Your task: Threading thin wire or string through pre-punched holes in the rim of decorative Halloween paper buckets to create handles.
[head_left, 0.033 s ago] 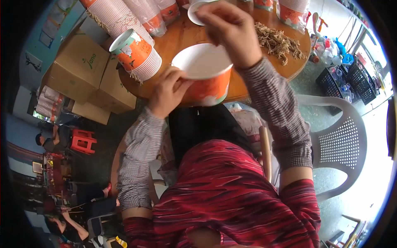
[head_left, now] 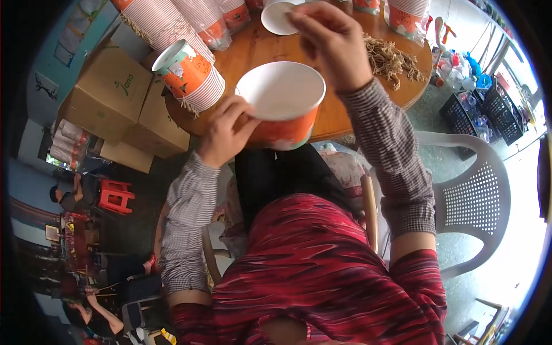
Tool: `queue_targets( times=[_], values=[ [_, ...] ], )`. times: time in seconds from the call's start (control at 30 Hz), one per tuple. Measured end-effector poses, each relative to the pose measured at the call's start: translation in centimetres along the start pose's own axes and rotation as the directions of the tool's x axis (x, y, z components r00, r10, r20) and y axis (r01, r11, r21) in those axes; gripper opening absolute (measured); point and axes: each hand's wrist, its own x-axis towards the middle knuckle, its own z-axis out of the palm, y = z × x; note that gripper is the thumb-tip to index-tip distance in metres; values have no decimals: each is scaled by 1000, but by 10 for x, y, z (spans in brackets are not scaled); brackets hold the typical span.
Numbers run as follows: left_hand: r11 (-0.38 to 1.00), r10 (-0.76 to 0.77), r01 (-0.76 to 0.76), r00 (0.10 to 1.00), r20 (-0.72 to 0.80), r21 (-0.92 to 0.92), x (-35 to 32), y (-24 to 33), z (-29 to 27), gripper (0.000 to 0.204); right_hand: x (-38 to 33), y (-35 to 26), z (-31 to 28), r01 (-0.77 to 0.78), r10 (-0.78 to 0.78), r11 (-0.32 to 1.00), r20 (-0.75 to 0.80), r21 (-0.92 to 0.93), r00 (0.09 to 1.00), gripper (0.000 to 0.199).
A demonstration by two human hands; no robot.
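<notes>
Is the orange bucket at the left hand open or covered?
Open: no lid covers the orange bucket, and its white inside shows; the left hand holds its edge.

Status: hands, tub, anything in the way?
Left hand pinching tub by its rim. Right hand raised, contents unclear. String pile and white dish near right hand in view; tub's mouth unblocked.

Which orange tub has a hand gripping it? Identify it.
The open orange tub at centre, its rim gripped by the left hand. Neither hand grips the nested stack on its left or the wrapped stack at upper right.
</notes>
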Motion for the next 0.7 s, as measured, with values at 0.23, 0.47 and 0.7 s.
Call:
queue_targets(
  times=[0.23, 0.47, 0.7],
  values=[
    [997, 11, -18, 996, 85, 74, -34, -44, -47, 22, -9, 64, -72, -2, -15, 999, -359, -47, 933, 13],
    [976, -7, 19, 999, -52, 219, -44, -78, -41, 28, -66, 84, -65, -232, 217, 973, -377, 4, 900, 9],
    [981, -176, 185, 974, -141, 52, -15, -4, 2, 22, -119, 114, -26, -413, 411, 911, -98, -4, 906, 7]
  ],
)
